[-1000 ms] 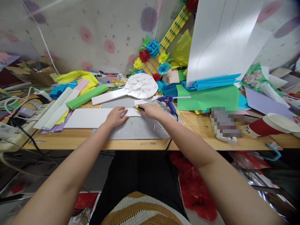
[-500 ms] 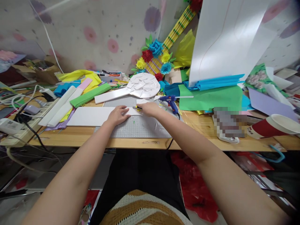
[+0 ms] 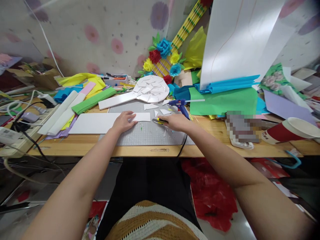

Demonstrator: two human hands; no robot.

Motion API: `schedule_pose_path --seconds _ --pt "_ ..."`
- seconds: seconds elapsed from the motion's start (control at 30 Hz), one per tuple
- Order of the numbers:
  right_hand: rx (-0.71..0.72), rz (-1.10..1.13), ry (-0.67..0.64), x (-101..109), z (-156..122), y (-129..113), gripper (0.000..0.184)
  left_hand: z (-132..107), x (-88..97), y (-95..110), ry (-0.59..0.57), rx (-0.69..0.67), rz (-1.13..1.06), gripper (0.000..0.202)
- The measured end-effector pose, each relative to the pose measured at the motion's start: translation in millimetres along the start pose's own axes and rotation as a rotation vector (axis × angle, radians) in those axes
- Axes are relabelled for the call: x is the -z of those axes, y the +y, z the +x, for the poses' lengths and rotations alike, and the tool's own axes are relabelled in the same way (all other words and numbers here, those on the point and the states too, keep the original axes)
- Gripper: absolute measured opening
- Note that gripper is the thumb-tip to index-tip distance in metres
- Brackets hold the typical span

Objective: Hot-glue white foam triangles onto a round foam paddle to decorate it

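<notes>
A long white foam board strip (image 3: 95, 123) lies across the grey cutting mat (image 3: 140, 138). My left hand (image 3: 124, 121) rests on it, fingers spread and pressing flat. In my right hand (image 3: 176, 122) is a yellow and black utility knife (image 3: 160, 120), its blade pointing left, just off the strip's right end. Small white offcuts (image 3: 165, 111) lie on the mat beyond the knife. Behind them is a white guitar-like board shape (image 3: 150, 89), its round part covered with loose-looking white pieces.
A blue glue gun (image 3: 180, 105) lies behind my right hand. Rolled green crepe paper (image 3: 93, 101) and a power strip (image 3: 30, 131) are on the left. Farther right sit a paper cup (image 3: 282, 133) and a pixelated object (image 3: 241, 128). A flower-decorated yellow guitar (image 3: 165, 65) leans at the back.
My right hand has drawn the knife right, away from the strip, whose right end now shows. A small loose white piece appears near the blade. My left hand stays on the strip.
</notes>
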State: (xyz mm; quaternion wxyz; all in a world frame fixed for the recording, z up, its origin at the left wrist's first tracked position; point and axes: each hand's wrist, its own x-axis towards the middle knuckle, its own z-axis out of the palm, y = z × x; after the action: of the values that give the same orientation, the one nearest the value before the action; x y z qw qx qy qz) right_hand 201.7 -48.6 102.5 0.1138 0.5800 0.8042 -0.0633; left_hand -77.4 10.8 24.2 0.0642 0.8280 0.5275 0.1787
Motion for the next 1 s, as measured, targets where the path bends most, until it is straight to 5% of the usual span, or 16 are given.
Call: schedule_pose_path --seconds 0.17,0.37,0.53,0.7,0.83,1.0 --pt "-0.178 0.07 0.116 -7 11 8 0.057 2 -2.2 -5 0.071 -0.163 0.002 0.041" --pt "-0.289 0.048 0.194 -23 37 -9 0.052 6 8.1 3 0.207 -0.345 -0.013 0.041" --pt "-0.072 0.388 0.425 -11 57 -22 0.046 7 18.6 18 0.182 -0.381 0.013 0.044" --pt "0.221 0.79 0.265 5 73 -31 0.047 8 25.8 31 0.087 -0.35 0.027 0.048" --pt "0.159 0.69 0.186 10 79 -31 0.039 7 25.7 27 0.066 -0.34 0.035 0.048" --pt "0.022 0.378 0.322 13 92 -22 0.037 1 15.5 14 0.052 -0.31 0.058 0.044"
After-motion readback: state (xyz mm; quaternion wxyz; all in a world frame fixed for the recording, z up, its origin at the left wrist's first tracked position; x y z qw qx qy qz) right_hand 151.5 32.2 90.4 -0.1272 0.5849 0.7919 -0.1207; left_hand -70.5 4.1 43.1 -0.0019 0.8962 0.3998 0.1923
